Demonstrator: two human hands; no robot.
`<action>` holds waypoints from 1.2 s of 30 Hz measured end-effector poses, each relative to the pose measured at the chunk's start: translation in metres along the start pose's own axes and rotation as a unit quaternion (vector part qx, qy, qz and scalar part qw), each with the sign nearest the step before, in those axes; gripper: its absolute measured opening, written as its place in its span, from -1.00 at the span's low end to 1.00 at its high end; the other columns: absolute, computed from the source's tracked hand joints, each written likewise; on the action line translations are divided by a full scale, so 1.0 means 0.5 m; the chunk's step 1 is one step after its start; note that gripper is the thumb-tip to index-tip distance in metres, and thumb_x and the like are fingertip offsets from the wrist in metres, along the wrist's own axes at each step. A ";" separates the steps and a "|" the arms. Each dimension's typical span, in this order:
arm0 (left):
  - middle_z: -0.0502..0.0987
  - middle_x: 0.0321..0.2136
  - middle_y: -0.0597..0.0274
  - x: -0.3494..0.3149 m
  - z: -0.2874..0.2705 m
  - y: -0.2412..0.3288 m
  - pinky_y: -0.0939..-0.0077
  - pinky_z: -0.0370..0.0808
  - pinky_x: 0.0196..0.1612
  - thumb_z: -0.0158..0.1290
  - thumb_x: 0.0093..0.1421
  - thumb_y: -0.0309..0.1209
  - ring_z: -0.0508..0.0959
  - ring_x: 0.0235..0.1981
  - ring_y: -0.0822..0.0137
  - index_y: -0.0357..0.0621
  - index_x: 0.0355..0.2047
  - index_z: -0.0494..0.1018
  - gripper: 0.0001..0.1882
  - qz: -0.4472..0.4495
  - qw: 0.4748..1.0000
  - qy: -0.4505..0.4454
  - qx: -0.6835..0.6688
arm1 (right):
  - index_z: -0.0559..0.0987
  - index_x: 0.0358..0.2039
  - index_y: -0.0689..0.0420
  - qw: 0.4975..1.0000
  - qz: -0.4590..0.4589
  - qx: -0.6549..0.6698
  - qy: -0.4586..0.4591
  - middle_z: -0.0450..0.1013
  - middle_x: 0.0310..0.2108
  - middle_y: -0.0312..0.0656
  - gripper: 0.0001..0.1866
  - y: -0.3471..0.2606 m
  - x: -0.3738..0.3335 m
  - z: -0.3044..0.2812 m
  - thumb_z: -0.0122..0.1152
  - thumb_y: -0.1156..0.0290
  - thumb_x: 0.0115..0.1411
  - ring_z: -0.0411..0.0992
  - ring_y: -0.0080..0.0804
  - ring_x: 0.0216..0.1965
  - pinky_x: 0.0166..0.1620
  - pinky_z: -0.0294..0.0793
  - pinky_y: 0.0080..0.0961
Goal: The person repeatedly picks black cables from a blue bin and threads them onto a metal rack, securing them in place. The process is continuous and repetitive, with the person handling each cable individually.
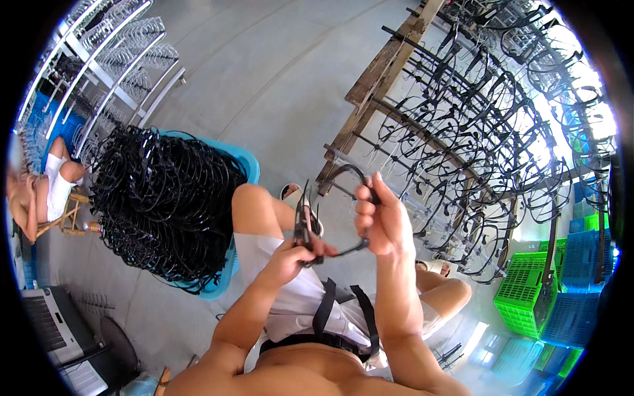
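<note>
Here, closest to the camera, two hands work above the person's lap. The left hand [290, 254] is closed around one pair of small black snips [305, 221], whose blades point up. The right hand [383, 221] is closed too, its fingers pinching one curved black plastic frame piece [350, 191]; this piece arcs from the right hand's top down to the left hand, so it sits between both hands, over the white shorts.

Just to the left, beside the knee, one blue basket [246, 162] stands on the floor, heaped with a big tangle of black frame pieces [165, 198], too many to count. It blocks the room on the left side. To the right, one wooden rack [386, 66] leans with many rods, and many black pieces hang on it; it closes the right side. Behind it, at the right edge, one green crate [528, 290] and several blue crates [581, 290] are stacked.

Between basket and rack, the grey concrete floor [277, 59] lies open toward the far side. At the far left, another person [39, 191] sits on a stool near white wire racks [112, 53].
</note>
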State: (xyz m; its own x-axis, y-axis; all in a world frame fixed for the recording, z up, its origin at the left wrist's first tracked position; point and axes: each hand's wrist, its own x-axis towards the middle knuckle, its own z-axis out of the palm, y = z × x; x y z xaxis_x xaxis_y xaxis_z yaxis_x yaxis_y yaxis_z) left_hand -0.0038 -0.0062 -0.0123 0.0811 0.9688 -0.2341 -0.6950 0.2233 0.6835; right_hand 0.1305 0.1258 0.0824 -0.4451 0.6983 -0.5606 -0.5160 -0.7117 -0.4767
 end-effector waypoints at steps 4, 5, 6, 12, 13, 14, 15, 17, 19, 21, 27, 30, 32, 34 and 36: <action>0.38 -0.54 0.19 -0.013 -0.037 0.023 0.30 0.28 -0.27 0.02 -0.04 -0.41 0.39 -0.48 0.28 -0.10 -0.41 0.33 -0.84 0.001 0.951 -0.197 -0.237 | 0.34 -0.10 0.28 0.951 0.080 0.135 -0.267 0.28 -0.52 -0.27 -0.65 -0.076 -0.032 -0.039 -0.19 0.22 0.35 0.18 -0.60 -0.77 -0.77 0.18 -0.64; 0.32 -0.56 0.26 -0.015 -0.029 0.037 0.30 0.25 -0.30 0.05 -0.01 -0.37 0.35 -0.49 0.31 -0.07 -0.35 0.36 -0.81 0.013 0.951 -0.201 -0.235 | 0.34 -0.07 0.32 0.953 0.061 0.107 -0.277 0.29 -0.53 -0.22 -0.65 -0.080 -0.036 -0.041 -0.12 0.27 0.32 0.20 -0.57 -0.77 -0.78 0.19 -0.63; 0.28 -0.52 0.34 -0.008 -0.011 0.045 0.35 0.21 -0.28 0.06 0.01 -0.36 0.33 -0.46 0.33 0.01 -0.18 0.42 -0.69 0.043 0.931 -0.268 -0.246 | 0.35 -0.07 0.32 0.952 0.054 0.089 -0.286 0.30 -0.52 -0.20 -0.65 -0.086 -0.036 -0.036 -0.09 0.29 0.29 0.21 -0.56 -0.77 -0.78 0.19 -0.62; 0.28 -0.45 0.34 0.055 0.020 0.053 0.54 0.13 -0.28 0.12 0.04 -0.42 0.23 -0.41 0.46 -0.01 -0.17 0.51 -0.70 0.189 0.948 -0.255 -0.029 | 0.39 -0.04 0.20 0.962 -0.146 0.115 -0.202 0.39 -0.45 -0.37 -0.71 -0.119 0.041 -0.012 -0.09 0.32 0.31 0.16 -0.65 -0.62 -0.60 0.16 -0.74; 0.32 -0.43 0.31 0.067 0.003 0.042 0.56 0.14 -0.31 0.11 0.04 -0.44 0.24 -0.41 0.47 -0.03 -0.26 0.55 -0.79 0.221 0.953 -0.197 0.065 | 0.39 -0.03 0.17 0.967 -0.186 0.072 -0.159 0.39 -0.43 -0.40 -0.70 -0.112 0.071 -0.007 -0.06 0.29 0.31 0.22 -0.67 -0.58 -0.57 0.19 -0.74; 0.37 -0.43 0.29 0.075 -0.019 0.032 0.57 0.18 -0.35 0.10 0.03 -0.48 0.27 -0.44 0.46 -0.06 -0.37 0.55 -0.88 0.258 0.918 -0.100 0.284 | 0.39 -0.05 0.15 0.971 -0.184 0.060 -0.138 0.40 -0.42 -0.38 -0.72 -0.097 0.097 -0.009 -0.06 0.29 0.31 0.25 -0.65 -0.56 -0.55 0.24 -0.71; 0.37 -0.48 0.34 0.084 0.002 0.032 0.51 0.22 -0.38 0.10 0.04 -0.47 0.29 -0.49 0.46 -0.05 -0.33 0.54 -0.85 0.310 0.885 -0.035 0.344 | 0.40 -0.07 0.13 0.975 -0.183 0.047 -0.121 0.41 -0.42 -0.36 -0.74 -0.082 0.130 -0.010 -0.05 0.30 0.31 0.29 -0.63 -0.55 -0.53 0.28 -0.69; 0.31 -0.44 0.27 0.111 0.025 0.007 0.51 0.32 -0.43 0.08 0.06 -0.60 0.34 -0.49 0.41 -0.23 -0.28 0.49 -0.82 0.301 0.884 0.020 0.356 | 0.39 -0.13 0.11 0.969 -0.225 -0.022 -0.102 0.43 -0.40 -0.30 -0.80 -0.054 0.167 -0.026 -0.04 0.31 0.31 0.35 -0.56 -0.52 -0.48 0.37 -0.62; 0.38 -0.36 0.19 0.140 0.041 0.002 0.48 0.35 -0.44 0.11 0.07 -0.56 0.36 -0.52 0.37 -0.16 -0.20 0.48 -0.76 0.348 0.778 0.073 0.518 | 0.36 -0.14 0.10 0.970 -0.239 -0.021 -0.044 0.43 -0.39 -0.22 -0.81 -0.027 0.194 -0.055 0.00 0.34 0.29 0.38 -0.49 -0.53 -0.47 0.44 -0.54; 0.47 -0.33 0.12 0.160 0.038 -0.020 0.36 0.37 -0.36 0.16 0.01 -0.51 0.45 -0.44 0.20 -0.11 -0.21 0.47 -0.71 0.336 0.753 0.090 0.559 | 0.36 -0.13 0.10 0.967 -0.250 -0.040 -0.013 0.43 -0.38 -0.21 -0.81 0.000 0.206 -0.076 0.02 0.35 0.28 0.39 -0.48 -0.52 -0.48 0.44 -0.53; 0.52 -0.44 0.17 0.191 0.022 -0.076 0.21 0.35 -0.30 0.20 -0.07 -0.48 0.50 -0.40 0.08 -0.09 -0.39 0.48 -0.80 0.324 0.754 0.115 0.560 | 0.31 -0.07 0.14 0.967 -0.248 -0.039 0.037 0.42 -0.37 -0.18 -0.74 0.030 0.196 -0.093 0.02 0.35 0.28 0.39 -0.46 -0.50 -0.47 0.44 -0.51; 0.53 -0.46 0.17 0.193 0.011 -0.086 0.24 0.36 -0.30 0.21 -0.09 -0.50 0.49 -0.41 0.08 -0.12 -0.44 0.46 -0.82 0.289 0.763 0.104 0.568 | 0.31 -0.07 0.14 0.960 -0.275 -0.034 0.035 0.43 -0.38 -0.19 -0.75 0.026 0.184 -0.089 0.02 0.37 0.27 0.38 -0.48 -0.52 -0.48 0.42 -0.52; 0.52 -0.46 0.16 0.193 0.009 -0.089 0.25 0.36 -0.30 0.21 -0.09 -0.51 0.49 -0.41 0.08 -0.14 -0.43 0.46 -0.82 0.274 0.772 0.095 0.565 | 0.32 -0.08 0.14 0.962 -0.271 -0.025 0.027 0.43 -0.40 -0.20 -0.75 0.021 0.185 -0.094 0.02 0.38 0.27 0.38 -0.48 -0.53 -0.49 0.40 -0.53; 0.52 -0.47 0.14 0.192 0.011 -0.093 0.25 0.37 -0.30 0.21 -0.08 -0.51 0.49 -0.41 0.07 -0.15 -0.42 0.46 -0.81 0.252 0.793 0.097 0.546 | 0.33 -0.08 0.13 0.962 -0.270 -0.020 0.025 0.43 -0.40 -0.20 -0.76 0.022 0.186 -0.097 0.02 0.38 0.27 0.38 -0.49 -0.54 -0.50 0.39 -0.54; 0.52 -0.48 0.11 0.195 0.031 -0.091 0.29 0.39 -0.34 0.21 -0.07 -0.54 0.49 -0.43 0.08 -0.20 -0.45 0.46 -0.84 0.303 0.784 0.135 0.525 | 0.34 -0.09 0.13 0.961 -0.275 -0.017 0.027 0.43 -0.41 -0.21 -0.77 0.023 0.189 -0.096 0.02 0.38 0.27 0.37 -0.49 -0.55 -0.51 0.38 -0.55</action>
State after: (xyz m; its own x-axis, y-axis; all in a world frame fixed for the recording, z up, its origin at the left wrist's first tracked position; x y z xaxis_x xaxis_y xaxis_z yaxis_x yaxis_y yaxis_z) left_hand 0.0468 0.0797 -0.0552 -0.2883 0.9051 0.3124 0.4355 -0.1666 0.8846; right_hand 0.1176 0.1800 -0.0084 -0.0730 0.9649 -0.2523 -0.6378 -0.2396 -0.7320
